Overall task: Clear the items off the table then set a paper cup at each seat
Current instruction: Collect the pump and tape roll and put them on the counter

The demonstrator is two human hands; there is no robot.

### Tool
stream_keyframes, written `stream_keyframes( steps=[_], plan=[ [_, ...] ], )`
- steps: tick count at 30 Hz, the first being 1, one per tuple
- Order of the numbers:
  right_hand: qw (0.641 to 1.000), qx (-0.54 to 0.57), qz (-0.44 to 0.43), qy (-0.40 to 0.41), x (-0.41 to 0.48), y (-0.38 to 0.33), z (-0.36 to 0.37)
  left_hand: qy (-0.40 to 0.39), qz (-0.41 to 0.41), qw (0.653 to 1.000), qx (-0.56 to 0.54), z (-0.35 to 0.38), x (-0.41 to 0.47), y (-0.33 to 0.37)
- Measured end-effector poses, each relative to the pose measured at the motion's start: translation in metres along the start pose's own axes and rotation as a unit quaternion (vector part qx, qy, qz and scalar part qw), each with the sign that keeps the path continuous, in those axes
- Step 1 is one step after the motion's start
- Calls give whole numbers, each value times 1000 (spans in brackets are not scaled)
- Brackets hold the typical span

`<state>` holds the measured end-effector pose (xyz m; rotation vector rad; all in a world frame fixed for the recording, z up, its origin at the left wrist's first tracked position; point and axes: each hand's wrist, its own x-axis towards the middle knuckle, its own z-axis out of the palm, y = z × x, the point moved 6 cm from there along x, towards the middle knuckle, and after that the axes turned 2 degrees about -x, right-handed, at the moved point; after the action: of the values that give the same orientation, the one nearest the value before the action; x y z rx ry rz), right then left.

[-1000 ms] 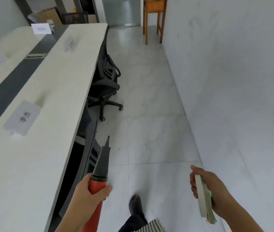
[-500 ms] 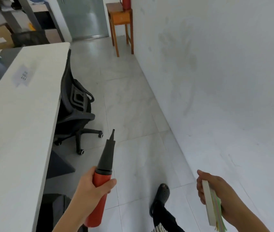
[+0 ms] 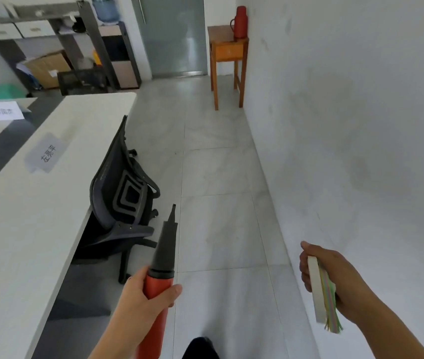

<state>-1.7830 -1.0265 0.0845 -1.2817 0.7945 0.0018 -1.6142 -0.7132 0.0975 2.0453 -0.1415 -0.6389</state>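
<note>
— What writing can you make out?

— Two name cards sit on the table (image 3: 24, 229), ahead and to the left of your left hand (image 3: 138, 299). The nearer card (image 3: 46, 152) and the farther card (image 3: 4, 110) carry dark characters too soft to read surely.

— And your hands?

— Your left fingers wrap the red barrel of a black-nosed pump (image 3: 163, 257), nozzle up and forward. Your right hand (image 3: 335, 278), well apart, clasps a white pad (image 3: 318, 291) edged with coloured sheets. The table runs just left of the pump.
</note>
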Motion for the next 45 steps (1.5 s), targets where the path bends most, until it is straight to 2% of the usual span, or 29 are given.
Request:
stream_keyframes(
  steps=[8, 12, 16, 20, 25, 30, 34, 38, 45],
  plan=[
    [999, -16, 52, 6, 156, -53, -13, 32, -47, 998, -37, 4, 174, 40],
    [997, -3, 61, 44, 231, -111, -26, 17, -36, 999, -32, -2, 280, 101],
    [997, -6, 7, 71, 306, -185, -36, -12, 1, 1000, 2, 1, 382, 177],
    [997, -8, 7, 78, 379, -225, -42, -36, 21, 999, 16, 17, 470, 236],
    [996, -10, 31, 81, 499, -272, -66, -13, -4, 1000, 15, 39, 584, 279],
    [996, -20, 31, 78, 631, -362, -94, 24, -33, 999, -9, 44, 687, 334],
    [997, -72, 3, 24, 737, -457, -82, 81, -36, 995, -35, 31, 758, 372],
    [993, -114, -11, -33, 832, -532, -42, 131, -62, 987, -68, 11, 815, 376],
    [992, -110, 15, -63, 982, -586, 40, 169, -130, 970, -114, -46, 954, 357]
  ],
)
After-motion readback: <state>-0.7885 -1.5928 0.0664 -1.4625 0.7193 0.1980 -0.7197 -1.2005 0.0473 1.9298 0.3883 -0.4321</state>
